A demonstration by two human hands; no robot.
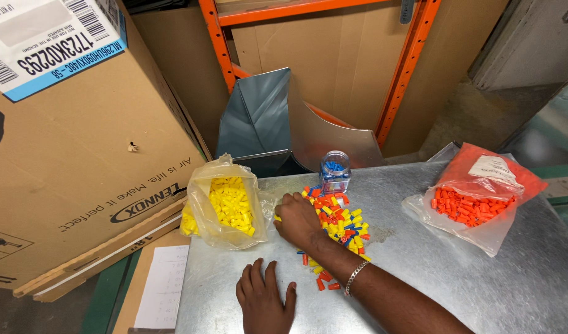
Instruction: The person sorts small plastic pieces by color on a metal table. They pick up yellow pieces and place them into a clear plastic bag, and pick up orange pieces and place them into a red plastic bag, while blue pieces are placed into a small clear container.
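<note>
A mixed pile of small yellow, orange and blue wire caps lies on the metal table. My right hand rests at the pile's left edge, knuckles up and fingers curled, with a yellow cap showing at its fingertips. It is just right of an open clear bag of yellow caps. A chain bracelet circles that wrist. My left hand lies flat on the table near the front edge, fingers spread, holding nothing. A small clear jar with blue caps stands behind the pile.
A clear bag of orange caps lies at the table's right. A large cardboard box stands to the left, with a paper sheet below it. A bent sheet-metal duct piece and an orange rack upright are behind the table.
</note>
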